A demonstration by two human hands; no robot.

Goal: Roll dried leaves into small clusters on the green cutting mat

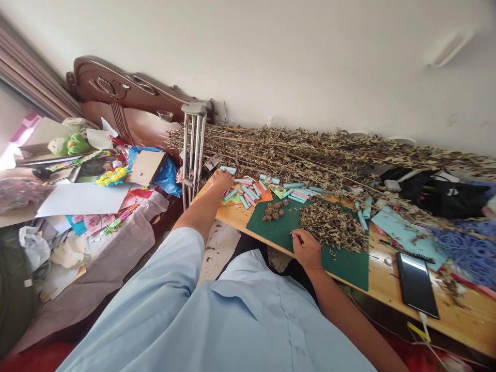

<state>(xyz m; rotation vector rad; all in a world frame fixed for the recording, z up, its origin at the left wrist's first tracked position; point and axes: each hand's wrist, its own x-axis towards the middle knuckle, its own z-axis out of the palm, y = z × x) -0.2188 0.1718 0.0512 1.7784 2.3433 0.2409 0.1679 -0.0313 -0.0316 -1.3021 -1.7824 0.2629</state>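
My left hand reaches to the table's far left end, over the edge of a heap of blue and pink paper rolls; its fingers bend down beside a blue roll, and what they hold, if anything, is hidden. On the front edge of the green mat rests my right hand, thumb and forefinger pinched on something too small to name. Just beyond it lies a pile of crumbled dried leaves. Several brown clumps sit on the mat to the left of that pile.
Long dried stalks cover the table's back along the wall. Metal crutches stand at the left end. A phone with a cable, a blue sheet and blue cord lie right. Papers and toys fill the bed.
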